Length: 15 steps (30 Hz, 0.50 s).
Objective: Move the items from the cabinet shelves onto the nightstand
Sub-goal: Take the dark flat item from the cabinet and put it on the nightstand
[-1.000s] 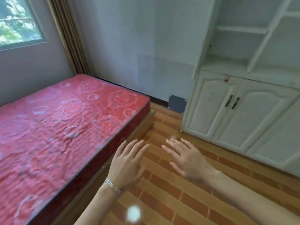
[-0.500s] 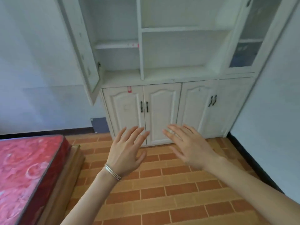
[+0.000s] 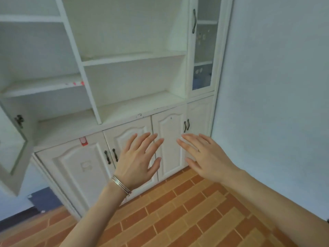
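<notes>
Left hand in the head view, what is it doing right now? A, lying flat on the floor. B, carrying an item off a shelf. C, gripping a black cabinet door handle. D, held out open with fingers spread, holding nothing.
D: the left hand is held out in front of the lower cabinet doors, fingers straight and spread, with nothing in it and no finger curled round the black handles.

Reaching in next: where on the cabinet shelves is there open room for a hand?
Middle shelf and the ledge under it, between divider and glass door, look bare. Left shelf too, though the open door crowds its approach. Something blue sits behind the glass door.
</notes>
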Tool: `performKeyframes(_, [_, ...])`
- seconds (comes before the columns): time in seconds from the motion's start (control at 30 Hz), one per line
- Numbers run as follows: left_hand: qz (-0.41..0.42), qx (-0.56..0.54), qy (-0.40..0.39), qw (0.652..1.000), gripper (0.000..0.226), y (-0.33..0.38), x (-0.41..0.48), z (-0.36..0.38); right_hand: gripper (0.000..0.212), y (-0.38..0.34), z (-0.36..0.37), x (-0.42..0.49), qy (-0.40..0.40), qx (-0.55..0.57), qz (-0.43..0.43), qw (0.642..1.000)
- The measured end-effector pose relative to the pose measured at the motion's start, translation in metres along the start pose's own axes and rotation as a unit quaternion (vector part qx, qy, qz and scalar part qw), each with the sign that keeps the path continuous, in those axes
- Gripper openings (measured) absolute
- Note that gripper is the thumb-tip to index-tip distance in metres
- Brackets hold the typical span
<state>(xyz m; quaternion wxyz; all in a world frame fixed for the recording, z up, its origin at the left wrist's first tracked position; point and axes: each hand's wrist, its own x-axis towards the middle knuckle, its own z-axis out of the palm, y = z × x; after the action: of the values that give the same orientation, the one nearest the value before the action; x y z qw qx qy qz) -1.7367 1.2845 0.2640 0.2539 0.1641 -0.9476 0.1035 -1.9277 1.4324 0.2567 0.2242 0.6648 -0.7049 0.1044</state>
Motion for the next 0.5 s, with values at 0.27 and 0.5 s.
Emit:
performKeyframes(0.27, [0.067,-0.025,0.021,0.997,0.051,-0.009,0.082,0.064,0.051,0.072,0.032,0.022,-0.004,-0.032,0.051,0.998])
performKeyframes(0.5, [0.070,-0.024,0.010,0.997,0.050,-0.002,0.156,0.134,0.049,0.160,0.081,0.041,-0.023,-0.045,0.050,0.997])
